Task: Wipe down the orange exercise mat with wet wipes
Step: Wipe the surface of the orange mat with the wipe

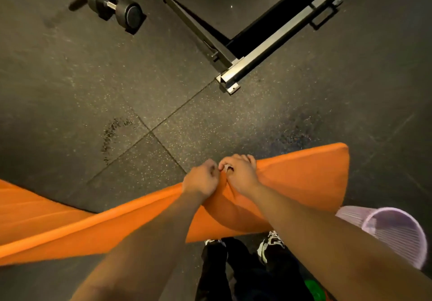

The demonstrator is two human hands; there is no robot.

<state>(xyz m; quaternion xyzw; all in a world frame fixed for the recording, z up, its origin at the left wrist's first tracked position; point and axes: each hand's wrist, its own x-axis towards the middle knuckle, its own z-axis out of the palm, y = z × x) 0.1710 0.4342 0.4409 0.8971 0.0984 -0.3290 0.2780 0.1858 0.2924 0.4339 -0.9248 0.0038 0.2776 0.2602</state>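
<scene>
The orange exercise mat [304, 179] hangs lifted off the dark floor, twisted, stretching from the lower left edge of the view up to a free end at the right. My left hand [201, 179] grips the mat's upper edge in a fist. Right beside it, my right hand [240, 174] grips the same edge, fingers curled over the fold, with a small white bit showing under its fingers. The two hands touch. No wet wipe pack is in view.
A pale lilac basket [395, 233] stands at the lower right by my feet [271, 244]. A metal bench frame [264, 55] stands ahead at upper centre-right, and a black dumbbell [117, 6] lies at the upper left. Speckled rubber floor tiles [163, 109] lie between.
</scene>
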